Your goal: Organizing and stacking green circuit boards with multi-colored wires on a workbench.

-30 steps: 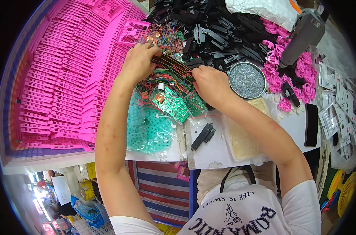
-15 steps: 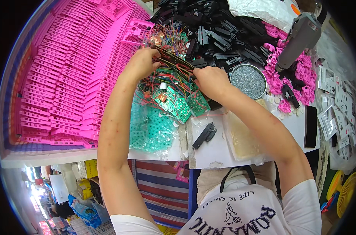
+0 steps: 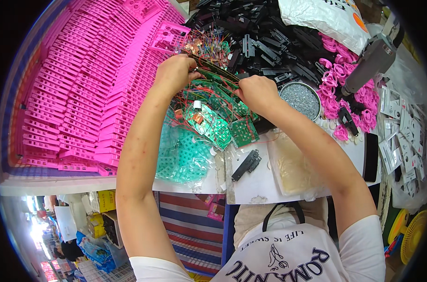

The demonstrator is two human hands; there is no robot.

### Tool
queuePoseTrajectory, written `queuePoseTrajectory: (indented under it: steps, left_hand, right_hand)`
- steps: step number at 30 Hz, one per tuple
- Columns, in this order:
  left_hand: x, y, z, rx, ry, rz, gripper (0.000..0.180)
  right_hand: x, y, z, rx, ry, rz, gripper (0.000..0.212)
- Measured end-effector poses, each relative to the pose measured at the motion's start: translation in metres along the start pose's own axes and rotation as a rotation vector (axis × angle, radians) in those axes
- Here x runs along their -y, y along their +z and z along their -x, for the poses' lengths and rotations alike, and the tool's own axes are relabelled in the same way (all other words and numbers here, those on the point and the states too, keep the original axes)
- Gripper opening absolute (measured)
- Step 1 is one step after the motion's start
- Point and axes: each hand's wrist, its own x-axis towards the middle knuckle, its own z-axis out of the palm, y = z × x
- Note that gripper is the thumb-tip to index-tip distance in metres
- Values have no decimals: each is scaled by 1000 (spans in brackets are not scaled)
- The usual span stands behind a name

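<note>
My left hand (image 3: 177, 73) and my right hand (image 3: 259, 94) are closed on the two ends of a dark, thin-edged panel (image 3: 213, 69), tilted over a heap of wired parts. Its full shape is hidden. Below it lie green circuit boards (image 3: 209, 124) with red, yellow and black wires, and a square board (image 3: 244, 132) rests at the heap's front right. A small white part (image 3: 197, 104) shows among the wires. Nearer me on the white tabletop lies a black plastic part (image 3: 246, 164), apart from both hands.
Stacked pink plastic frames (image 3: 77, 94) fill the left side. A bag of turquoise pieces (image 3: 183, 157) lies in front of the boards. Black plastic parts (image 3: 270, 42), a round tin of screws (image 3: 300, 99), pink rings (image 3: 364, 94) and a grey power tool (image 3: 373, 61) are to the right.
More green boards show below the panel, and the square board sits lower and nearer me. Both hands have shifted slightly but keep their hold.
</note>
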Motion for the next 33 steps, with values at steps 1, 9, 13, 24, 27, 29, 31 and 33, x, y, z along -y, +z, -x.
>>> queuePoseTrajectory:
  steps: [1, 9, 13, 24, 27, 29, 31, 33]
  left_hand:
    - [-4, -2, 0, 2, -15, -21, 26]
    - [-21, -2, 11, -57, -64, -112, 21]
    - [-26, -3, 17, -65, -25, -97, 20]
    - [-1, 5, 22, -94, 12, -9, 21]
    - [-5, 7, 24, -140, 15, -32, 22]
    - [-10, 7, 21, -141, -17, -63, 22]
    - [-15, 7, 19, -117, -70, -80, 22]
    - [-20, 9, 19, -113, -126, -94, 22]
  right_hand:
    - [1, 0, -2, 5, 27, 0, 25]
    - [20, -2, -13, 40, 159, -28, 28]
    - [15, -2, -13, 71, 147, -11, 26]
    - [45, -16, -26, -179, -154, 106, 15]
    - [54, -11, -37, -117, -147, 160, 14]
    - [56, -12, -45, -76, -142, 166, 14]
    - [58, -10, -49, -68, -121, 152, 15]
    - [61, -4, -53, -75, -99, 135, 15]
